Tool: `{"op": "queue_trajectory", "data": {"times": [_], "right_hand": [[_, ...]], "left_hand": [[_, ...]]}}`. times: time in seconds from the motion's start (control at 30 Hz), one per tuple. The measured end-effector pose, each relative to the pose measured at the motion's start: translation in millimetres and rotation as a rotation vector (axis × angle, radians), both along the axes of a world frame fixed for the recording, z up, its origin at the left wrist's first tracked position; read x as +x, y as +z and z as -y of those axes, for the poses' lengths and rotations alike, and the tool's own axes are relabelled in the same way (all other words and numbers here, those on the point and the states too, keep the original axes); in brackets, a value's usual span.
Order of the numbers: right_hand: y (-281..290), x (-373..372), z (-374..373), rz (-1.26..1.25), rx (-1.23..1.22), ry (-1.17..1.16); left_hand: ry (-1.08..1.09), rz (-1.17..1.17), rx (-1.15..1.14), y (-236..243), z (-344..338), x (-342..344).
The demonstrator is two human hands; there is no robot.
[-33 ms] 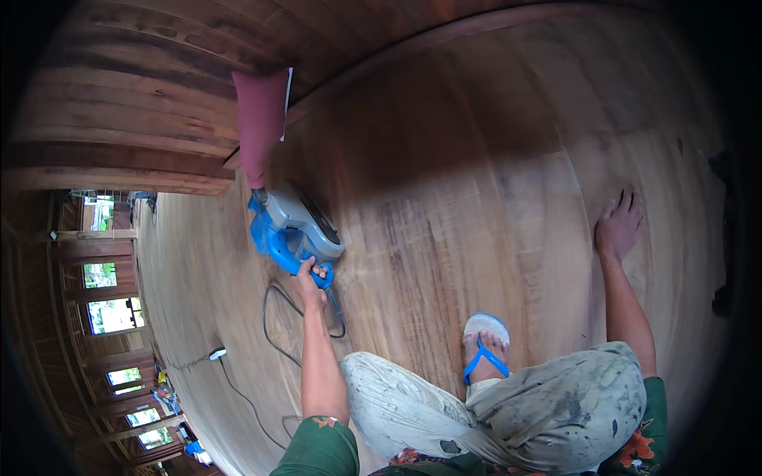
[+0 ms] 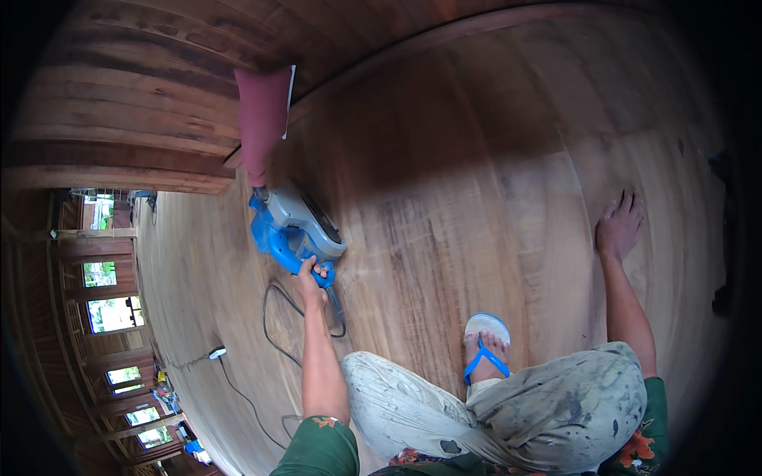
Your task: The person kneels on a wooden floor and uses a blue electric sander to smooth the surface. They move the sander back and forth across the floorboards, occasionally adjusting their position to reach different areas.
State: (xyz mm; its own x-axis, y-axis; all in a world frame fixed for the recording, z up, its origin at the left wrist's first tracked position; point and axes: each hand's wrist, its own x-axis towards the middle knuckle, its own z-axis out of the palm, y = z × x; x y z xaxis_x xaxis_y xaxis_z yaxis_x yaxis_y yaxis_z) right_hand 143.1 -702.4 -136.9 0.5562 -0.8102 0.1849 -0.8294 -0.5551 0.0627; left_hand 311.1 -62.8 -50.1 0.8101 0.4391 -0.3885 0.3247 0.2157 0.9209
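My left hand (image 2: 310,274) is wrapped round the rear handle of a blue and grey belt sander (image 2: 305,222). The sander rests on the wooden floor (image 2: 429,262) near the wall, and a dusty red dust bag (image 2: 263,111) sticks up from its far end. A dark cord (image 2: 271,325) runs from the handle back along the floor beside my left arm. Off to the right, my right hand (image 2: 621,227) lies on the boards with its fingers stretched out, holding nothing. The underside of the sander is hidden.
A plank wall (image 2: 119,111) rises along the far left. My foot in a blue-strapped flip-flop (image 2: 486,349) is planted between my hands. A white cord connector (image 2: 217,352) lies on the floor at left. Windows (image 2: 115,315) and scattered items (image 2: 194,451) line the left side.
The belt sander and its dust bag have shifted very slightly to the right. My right hand stays in the same place on the floor.
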Motion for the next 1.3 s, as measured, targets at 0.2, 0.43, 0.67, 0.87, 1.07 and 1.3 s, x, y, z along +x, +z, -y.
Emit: {"op": "queue_trajectory", "data": {"times": [0.2, 0.43, 0.67, 0.87, 1.07, 1.3], "right_hand": [[1, 4, 3, 0.043, 0.001, 0.0], [4, 6, 1, 0.042, 0.003, -0.011], [11, 7, -1, 0.016, 0.028, -0.022], [10, 7, -3, 0.022, 0.015, -0.013], [11, 7, -4, 0.038, 0.046, -0.024], [16, 9, -6, 0.07, 0.111, -0.039]], "left_hand": [[-0.045, 0.035, 0.035, 2, 29, 2], [-0.083, 0.034, 0.029, 12, 89, -12], [-0.171, 0.047, 0.044, 14, 150, -22], [-0.253, 0.078, 0.019, 10, 197, -12], [-0.325, 0.093, 0.021, 3, 225, 15], [-0.388, 0.102, 0.004, 2, 253, 46]]}}
